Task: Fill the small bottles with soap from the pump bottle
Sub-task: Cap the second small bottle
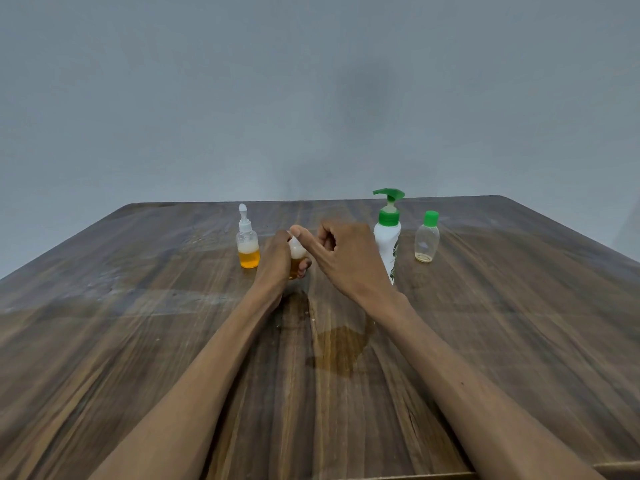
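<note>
Your left hand (277, 258) grips 1 small bottle (297, 252) on the surface (138, 341); your right hand (341, 258), half-curled, holds nothing. Pump bottle (388, 237) stands behind it, label unreadable. Spill (341, 348) nearby.

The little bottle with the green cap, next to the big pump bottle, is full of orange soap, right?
Not quite. In the head view the little bottle with the green cap does stand next to the big pump bottle, but it is almost empty, with only a thin layer at the bottom.
</note>
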